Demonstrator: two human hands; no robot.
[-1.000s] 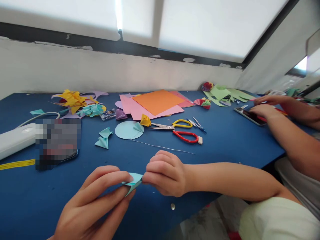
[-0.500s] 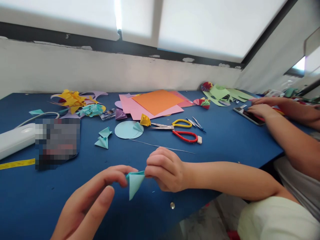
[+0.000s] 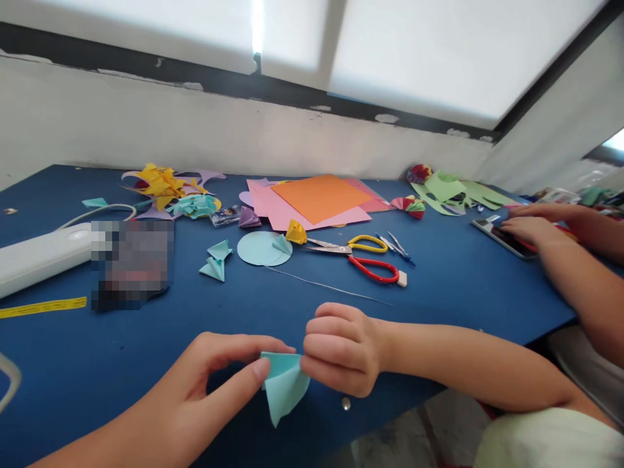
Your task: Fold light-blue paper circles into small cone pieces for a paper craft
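Note:
Between my two hands, above the near part of the table, is a light-blue folded paper piece (image 3: 287, 387), shaped like an open cone with its point down. My left hand (image 3: 224, 377) pinches its left edge between thumb and finger. On its right edge, my right hand (image 3: 341, 348) grips with curled fingers; the thumb is mostly hidden. Beyond the hands lie light-blue paper circles (image 3: 258, 249) with a small folded cone (image 3: 281, 244) on them. Left of these sit more folded light-blue pieces (image 3: 216, 261). A thin wire (image 3: 326, 286) stretches across the table behind my right hand.
Scissors (image 3: 361, 253) with yellow and red handles lie past my right hand, beside an eraser (image 3: 402, 279). Orange paper (image 3: 322, 197) tops a stack at the back. A white device (image 3: 43, 253) is at left. Another person's hands (image 3: 531, 227) rest over a phone at right.
My left thumb has closed onto the paper, and the piece has turned so its open inside shows. The view has shifted, so things on the table appear farther right.

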